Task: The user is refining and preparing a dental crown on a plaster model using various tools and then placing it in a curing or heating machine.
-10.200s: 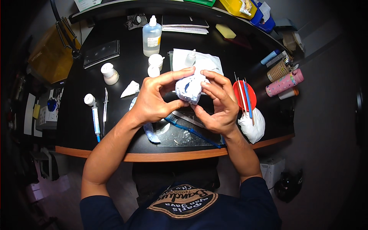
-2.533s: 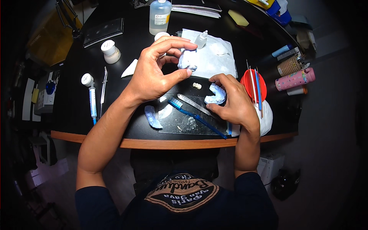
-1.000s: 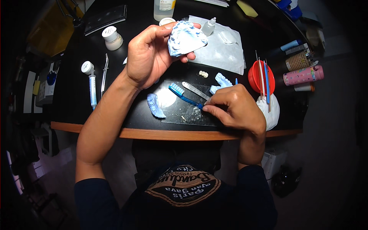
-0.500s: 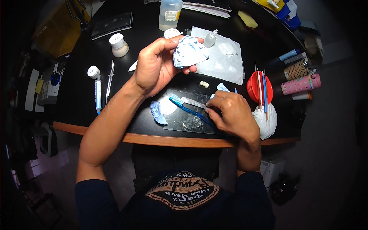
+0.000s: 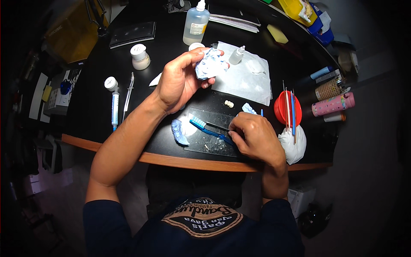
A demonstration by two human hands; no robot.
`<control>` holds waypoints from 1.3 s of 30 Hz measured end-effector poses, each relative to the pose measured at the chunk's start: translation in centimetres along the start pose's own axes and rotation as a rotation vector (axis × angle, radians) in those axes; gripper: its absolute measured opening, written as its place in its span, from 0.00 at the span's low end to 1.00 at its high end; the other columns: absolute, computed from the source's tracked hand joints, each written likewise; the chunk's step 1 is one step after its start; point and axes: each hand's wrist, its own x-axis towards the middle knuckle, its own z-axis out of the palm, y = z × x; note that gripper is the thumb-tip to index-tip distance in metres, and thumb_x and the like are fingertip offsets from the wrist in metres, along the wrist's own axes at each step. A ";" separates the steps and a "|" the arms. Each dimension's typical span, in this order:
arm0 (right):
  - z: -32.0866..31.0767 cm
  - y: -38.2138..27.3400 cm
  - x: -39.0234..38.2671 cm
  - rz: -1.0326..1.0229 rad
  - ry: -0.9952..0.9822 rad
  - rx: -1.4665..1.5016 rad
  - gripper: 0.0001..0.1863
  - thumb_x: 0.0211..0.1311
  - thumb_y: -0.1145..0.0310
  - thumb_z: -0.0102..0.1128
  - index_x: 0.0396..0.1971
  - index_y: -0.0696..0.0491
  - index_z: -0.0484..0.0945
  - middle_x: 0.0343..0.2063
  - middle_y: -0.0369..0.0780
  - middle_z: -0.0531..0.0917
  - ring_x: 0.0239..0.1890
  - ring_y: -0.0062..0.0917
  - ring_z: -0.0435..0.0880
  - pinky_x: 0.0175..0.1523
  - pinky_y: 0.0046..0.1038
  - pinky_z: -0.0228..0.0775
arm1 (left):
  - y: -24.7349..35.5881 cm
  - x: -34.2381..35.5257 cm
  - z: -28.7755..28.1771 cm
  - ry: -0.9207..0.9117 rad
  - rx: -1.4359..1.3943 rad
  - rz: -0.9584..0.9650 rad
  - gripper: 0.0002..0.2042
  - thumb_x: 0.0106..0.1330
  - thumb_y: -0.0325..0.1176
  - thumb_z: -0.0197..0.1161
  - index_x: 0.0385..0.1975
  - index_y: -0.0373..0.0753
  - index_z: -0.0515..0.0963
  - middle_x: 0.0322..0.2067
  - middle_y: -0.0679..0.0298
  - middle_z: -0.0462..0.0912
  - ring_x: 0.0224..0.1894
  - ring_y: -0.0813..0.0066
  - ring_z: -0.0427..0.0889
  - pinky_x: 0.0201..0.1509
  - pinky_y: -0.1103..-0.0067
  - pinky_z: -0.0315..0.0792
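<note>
My left hand point(image 5: 175, 83) is raised above the table, its fingers wrapped round a white and pale-blue dental cast point(image 5: 212, 65). Lower right, my right hand point(image 5: 257, 135) pinches a thin, flat metal spatula point(image 5: 217, 127), partly hidden by the fingers. A blue toothbrush point(image 5: 209, 131) lies just below the spatula, on a glass slab point(image 5: 201, 147). Left of the slab is a curved blue impression piece point(image 5: 179, 132). Beyond the slab sits a small tooth-coloured bridge point(image 5: 229, 103). Another blue tooth-shaped piece point(image 5: 248, 109) shows behind my right hand.
A dropper bottle point(image 5: 236, 55) stands on white paper point(image 5: 244, 83). Slim tools lie across a red dish point(image 5: 282, 107) beside a white bundle point(image 5: 293, 145). Leftward are a jar point(image 5: 140, 58), tweezers point(image 5: 128, 96) and a syringe point(image 5: 114, 109). A large bottle point(image 5: 196, 28) stands behind.
The spatula has turned, so its blade now looks dark and narrow instead of bright. Both hands keep their holds. The whole view has shifted slightly, with the table lower in the picture.
</note>
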 end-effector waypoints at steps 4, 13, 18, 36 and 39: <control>-0.8 -0.4 0.2 -0.024 0.022 0.081 0.04 0.59 0.74 0.67 0.32 0.58 0.82 0.29 0.46 0.82 0.32 0.43 0.84 0.37 0.40 0.75 | 0.1 0.0 -0.4 0.013 -0.062 0.007 0.27 0.79 0.47 0.40 0.63 0.30 0.72 0.52 0.46 0.83 0.35 0.77 0.74 0.39 0.82 0.68; -1.4 -0.2 0.0 -0.129 0.262 0.664 0.04 0.69 0.77 0.63 0.37 0.60 0.77 0.35 0.39 0.79 0.29 0.20 0.79 0.33 0.22 0.70 | 0.5 -0.1 -0.1 0.065 0.459 0.197 0.18 0.77 0.40 0.58 0.60 0.38 0.75 0.46 0.64 0.83 0.40 0.86 0.73 0.45 0.85 0.68; -0.9 -0.3 0.5 -0.190 0.469 1.190 0.03 0.75 0.76 0.54 0.44 0.58 0.71 0.41 0.45 0.80 0.33 0.22 0.83 0.37 0.21 0.75 | -0.6 -0.2 0.5 0.012 0.881 0.515 0.19 0.70 0.33 0.69 0.58 0.37 0.77 0.46 0.64 0.80 0.46 0.79 0.78 0.51 0.80 0.73; -1.1 -0.1 3.7 -0.371 0.771 0.714 0.11 0.64 0.89 0.62 0.44 0.62 0.77 0.48 0.46 0.77 0.49 0.35 0.90 0.50 0.26 0.86 | -1.2 -0.9 1.3 -0.134 1.035 0.475 0.19 0.67 0.36 0.62 0.55 0.35 0.74 0.46 0.54 0.81 0.45 0.61 0.81 0.50 0.69 0.72; 0.2 0.6 3.0 -0.378 0.767 0.716 0.13 0.61 0.88 0.68 0.43 0.61 0.78 0.47 0.47 0.80 0.47 0.33 0.90 0.50 0.25 0.86 | -1.2 -0.9 1.5 -0.125 1.025 0.497 0.20 0.68 0.36 0.61 0.55 0.33 0.73 0.47 0.51 0.81 0.48 0.57 0.82 0.52 0.69 0.72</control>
